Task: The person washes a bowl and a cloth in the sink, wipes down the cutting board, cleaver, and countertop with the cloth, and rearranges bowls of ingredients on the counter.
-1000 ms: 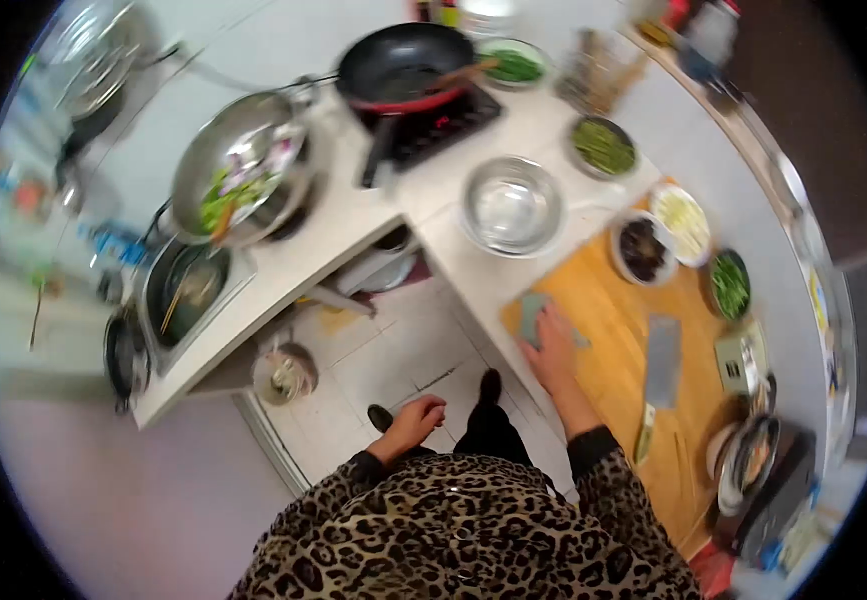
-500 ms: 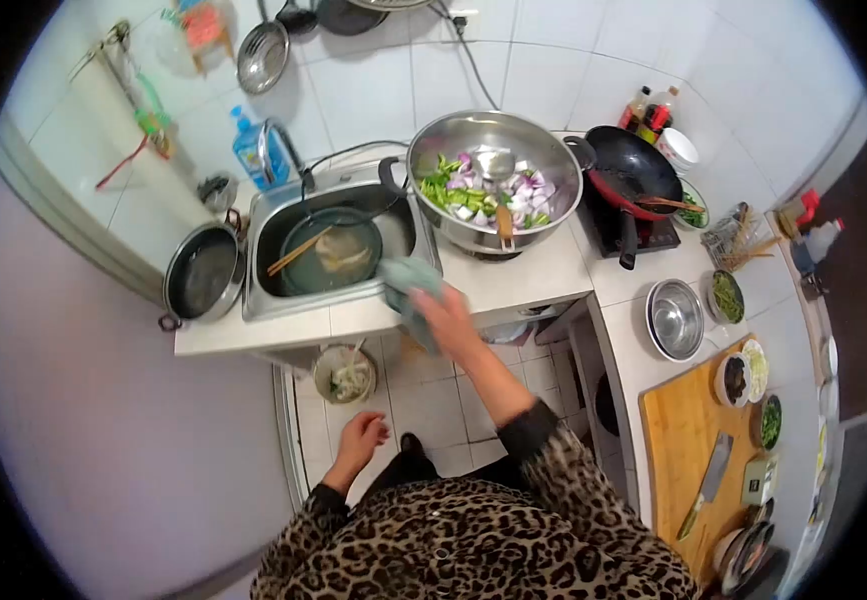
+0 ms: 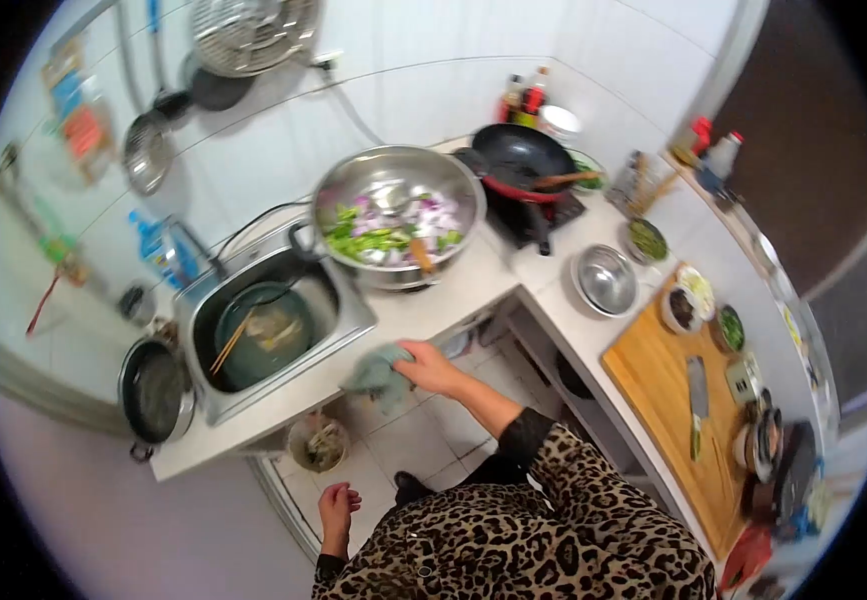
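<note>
My right hand (image 3: 429,368) is closed on a grey-green cloth (image 3: 378,380), which hangs at the front edge of the white counter (image 3: 453,312), just below the sink. My left hand (image 3: 336,508) hangs low in front of my body, its fingers loosely bent and nothing visible in it. Nearest to it is a waste bin (image 3: 317,443) on the floor with scraps inside. In the metal sink (image 3: 358,315) sits a round basin (image 3: 283,350) of water with chopsticks (image 3: 231,342) and something pale. A large steel pot (image 3: 398,165) of chopped onion and green pepper stands right of the sink.
A black wok (image 3: 523,155) rests on the cooker at the back. Along the right counter are nested steel bowls (image 3: 605,280) and a wooden board (image 3: 653,375) bearing a cleaver (image 3: 697,390). A two-handled pot (image 3: 156,392) stands left of the sink.
The view has turned to the right, so the counter has shifted left. My right hand, still gripping the cloth, has come lower along the counter's front edge; the cloth is less blurred.
</note>
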The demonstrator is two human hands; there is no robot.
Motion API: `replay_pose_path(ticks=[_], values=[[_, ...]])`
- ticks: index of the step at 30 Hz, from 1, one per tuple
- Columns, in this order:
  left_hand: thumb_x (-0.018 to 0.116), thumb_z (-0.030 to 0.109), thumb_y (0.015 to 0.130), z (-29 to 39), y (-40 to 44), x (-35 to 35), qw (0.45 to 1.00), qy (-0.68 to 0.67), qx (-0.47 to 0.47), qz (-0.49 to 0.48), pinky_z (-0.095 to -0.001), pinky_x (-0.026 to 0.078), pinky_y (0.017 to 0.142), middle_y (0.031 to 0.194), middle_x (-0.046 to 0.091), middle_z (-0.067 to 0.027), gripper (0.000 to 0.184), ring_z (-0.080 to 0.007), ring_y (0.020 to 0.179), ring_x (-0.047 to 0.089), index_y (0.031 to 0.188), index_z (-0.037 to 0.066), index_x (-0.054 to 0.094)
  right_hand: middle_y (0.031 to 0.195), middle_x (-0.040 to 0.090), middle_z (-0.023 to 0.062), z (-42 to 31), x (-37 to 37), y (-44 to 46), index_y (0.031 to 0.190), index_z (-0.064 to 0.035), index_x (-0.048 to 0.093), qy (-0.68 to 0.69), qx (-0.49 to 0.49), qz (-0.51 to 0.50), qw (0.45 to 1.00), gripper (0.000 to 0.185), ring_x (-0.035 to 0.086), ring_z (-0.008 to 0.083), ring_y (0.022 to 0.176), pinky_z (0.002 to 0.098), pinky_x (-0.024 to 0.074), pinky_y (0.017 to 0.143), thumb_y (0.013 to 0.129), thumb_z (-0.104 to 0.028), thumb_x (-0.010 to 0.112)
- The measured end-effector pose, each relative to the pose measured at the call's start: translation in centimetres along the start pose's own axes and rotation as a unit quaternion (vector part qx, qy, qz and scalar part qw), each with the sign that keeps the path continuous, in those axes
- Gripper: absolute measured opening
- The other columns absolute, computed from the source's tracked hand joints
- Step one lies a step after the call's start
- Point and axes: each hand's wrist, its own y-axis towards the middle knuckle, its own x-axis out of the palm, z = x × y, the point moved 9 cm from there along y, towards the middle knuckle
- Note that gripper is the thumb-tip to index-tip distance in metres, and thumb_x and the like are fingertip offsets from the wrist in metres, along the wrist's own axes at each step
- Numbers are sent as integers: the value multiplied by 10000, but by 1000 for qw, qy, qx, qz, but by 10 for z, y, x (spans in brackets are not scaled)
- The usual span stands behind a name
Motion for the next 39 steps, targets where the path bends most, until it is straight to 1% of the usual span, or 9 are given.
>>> replay_pose_path(ticks=[5, 8, 12, 16, 18, 20, 23, 30, 39], values=[[457, 161, 922, 39, 37, 67, 983, 128, 62, -116, -289, 485, 579, 797, 605, -94, 223, -170, 670, 600, 1016, -19, 548, 848, 613, 47, 65, -157, -165, 1038, -14, 605, 34, 165, 175, 970, 285, 551, 116, 741, 258, 455, 658, 770, -89, 543], [458, 169, 924, 52, 73, 110, 968, 165, 94, -164, -282, 484, 588, 792, 599, -92, 236, -164, 676, 596, 1020, -27, 548, 861, 613, 34, 69, -272, -268, 993, -5, 607, -76, 159, 348, 921, 256, 558, 135, 744, 269, 460, 661, 763, -40, 501], [462, 177, 922, 96, 86, 187, 952, 192, 139, -192, -278, 484, 595, 813, 607, -101, 265, -153, 676, 589, 1048, -44, 537, 870, 611, 32, 60, -372, -383, 1033, 14, 578, 25, 191, 528, 827, 303, 569, 145, 793, 283, 469, 713, 742, -41, 511], [463, 160, 918, 105, 81, 276, 948, 190, 114, -229, -270, 486, 613, 832, 617, -100, 263, -154, 700, 596, 1068, -41, 543, 1016, 606, 119, 57, -411, -413, 1110, 19, 549, -59, 175, 504, 844, 373, 578, 213, 917, 324, 456, 828, 750, -79, 558], [460, 157, 921, 109, 68, 315, 932, 231, 127, -251, -272, 488, 623, 836, 619, -99, 259, -157, 716, 602, 1078, -32, 544, 1203, 510, 230, 71, -405, -410, 1173, 28, 513, -304, 246, 403, 827, 463, 512, 309, 1087, 378, 397, 946, 759, -156, 611], [457, 154, 925, 114, 54, 350, 918, 265, 137, -263, -274, 489, 633, 841, 621, -98, 255, -161, 732, 609, 1088, -22, 545, 1299, 418, 251, 95, -403, -407, 1183, 13, 515, -318, 224, 374, 842, 513, 411, 372, 1202, 407, 330, 1014, 763, -246, 655], [467, 160, 927, 124, 38, 383, 898, 290, 170, -283, -284, 493, 665, 862, 625, -98, 262, -168, 754, 615, 1110, -15, 537, 1332, 357, 288, 92, -412, -403, 1216, 42, 471, -349, 205, 454, 794, 546, 336, 440, 1229, 465, 263, 1048, 794, -271, 619], [465, 148, 929, 113, 55, 403, 945, 204, 81, -242, -275, 493, 670, 860, 613, -94, 239, -153, 756, 600, 1081, -24, 530, 1358, 341, 257, 122, -411, -371, 1259, 41, 429, -464, 251, 424, 736, 518, 298, 455, 1250, 510, 220, 1058, 804, -174, 552], [461, 144, 930, 123, 80, 467, 916, 236, 69, -316, -267, 489, 675, 857, 614, -77, 240, -144, 763, 600, 1085, -25, 532, 1330, 381, 232, 116, -418, -366, 1240, 6, 462, -473, 252, 420, 732, 520, 350, 426, 1212, 523, 277, 1002, 770, -177, 590]])
